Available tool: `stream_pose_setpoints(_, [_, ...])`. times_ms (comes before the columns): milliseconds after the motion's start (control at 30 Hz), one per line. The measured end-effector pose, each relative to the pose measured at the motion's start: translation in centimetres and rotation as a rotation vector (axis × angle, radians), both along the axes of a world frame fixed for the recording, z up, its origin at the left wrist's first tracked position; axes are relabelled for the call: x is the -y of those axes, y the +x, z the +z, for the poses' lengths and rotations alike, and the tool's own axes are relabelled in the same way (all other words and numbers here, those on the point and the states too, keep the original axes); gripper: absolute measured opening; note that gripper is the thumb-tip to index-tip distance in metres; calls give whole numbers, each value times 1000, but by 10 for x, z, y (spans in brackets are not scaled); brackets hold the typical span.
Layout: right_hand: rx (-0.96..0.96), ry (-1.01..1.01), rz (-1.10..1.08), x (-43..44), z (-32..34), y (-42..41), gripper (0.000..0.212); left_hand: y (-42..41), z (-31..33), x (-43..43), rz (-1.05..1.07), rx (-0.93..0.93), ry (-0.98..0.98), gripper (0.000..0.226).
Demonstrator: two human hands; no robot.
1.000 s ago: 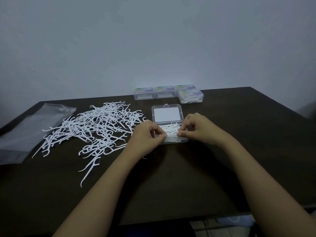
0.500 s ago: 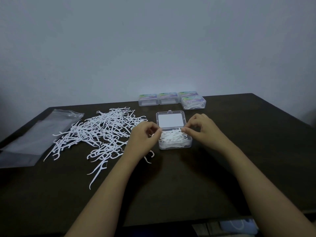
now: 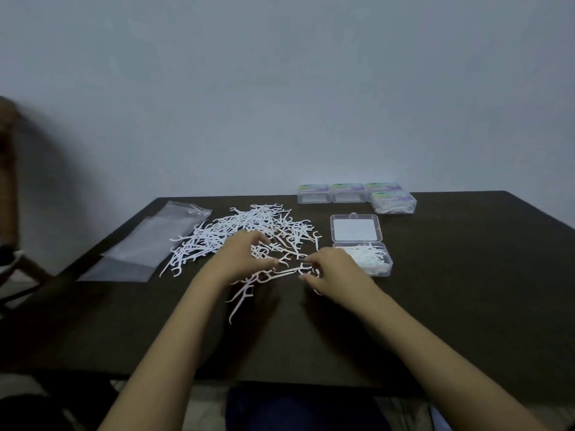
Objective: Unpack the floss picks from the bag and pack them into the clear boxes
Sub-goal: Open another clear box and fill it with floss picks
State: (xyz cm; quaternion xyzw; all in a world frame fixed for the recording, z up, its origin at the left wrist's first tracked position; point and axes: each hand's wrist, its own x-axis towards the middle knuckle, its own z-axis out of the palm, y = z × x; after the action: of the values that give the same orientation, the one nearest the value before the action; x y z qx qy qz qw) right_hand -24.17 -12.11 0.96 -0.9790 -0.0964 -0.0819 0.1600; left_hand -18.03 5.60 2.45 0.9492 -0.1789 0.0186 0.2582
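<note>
— Your loose floss picks (image 3: 249,222) lie in a heap just left of the open clear box (image 3: 384,273), and some are already inside it. Both your hands are at the near edge of that heap.

— Yes. Your left hand (image 3: 245,259) is curved over the picks. Your right hand (image 3: 336,272), just beside the box, has its fingertips at the end of one pick. Whether either hand really holds something, I cannot tell; it is too blurred.

— The picks are, I think, very light, thin and a little springy, and they hook into one another. Take a few by the straight handles, not by the floss heads, so the others do not come along.

— About room: the lid (image 3: 356,230) lies flat open behind the box, the closed boxes (image 3: 314,193) further behind, the flat bag (image 3: 149,244) far left, beyond the heap. Between heap and box nothing stands on the table (image 3: 466,290), so you can travel low. Only mind the box's near wall and the table's front edge.
</note>
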Motion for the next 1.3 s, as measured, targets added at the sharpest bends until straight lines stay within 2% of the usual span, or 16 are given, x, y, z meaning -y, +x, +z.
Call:
stream_pose_setpoints(100, [-100,-63,-118,-16,-1,4,37,-4,4,-25,23,-303,180,97])
stream_pose_setpoints(133, [-133,-74,-154,-19,-1,6,35,-5,4,-31,39,-361,260,107])
stream_pose_setpoints(200, [-179,-86,-205,-26,1,9,30,-4,0,-41,70,-378,361,112])
stream_pose_setpoints(300, [-180,-85,-238,-32,2,14,25,-2,-8,-48,74,-329,342,91])
stream_pose_setpoints(467, [-106,-92,-229,-36,1,17,24,-5,-15,-42,39,-197,143,44])
stream_pose_setpoints(667, [-82,-270,-138,-33,10,20,23,-7,-23,-23,47,-6,139,16])
stream_pose_setpoints(767, [-68,-378,-109,-36,9,18,25,-9,-22,-10,63,52,260,13])
stream_pose_setpoints(900, [-13,-493,-73,-36,5,17,26,-16,-17,5,99,131,443,19])
stream_pose_setpoints(1000, [64,-547,-64,-33,1,15,22,-19,-20,9,137,171,497,20])
stream_pose_setpoints(1133, [122,-519,-54,-24,-6,10,20,-18,-19,5,170,143,384,14])
stream_pose_setpoints(1200, [275,-450,-63,-19,-5,10,7,-19,-16,1,174,133,302,13])
stream_pose_setpoints(1233, [334,-411,-75,-15,-4,12,7,-19,-14,0,173,133,258,13])
stream_pose_setpoints(1300, [261,-279,-47,-7,-1,12,18,-17,-10,-4,167,133,163,12])
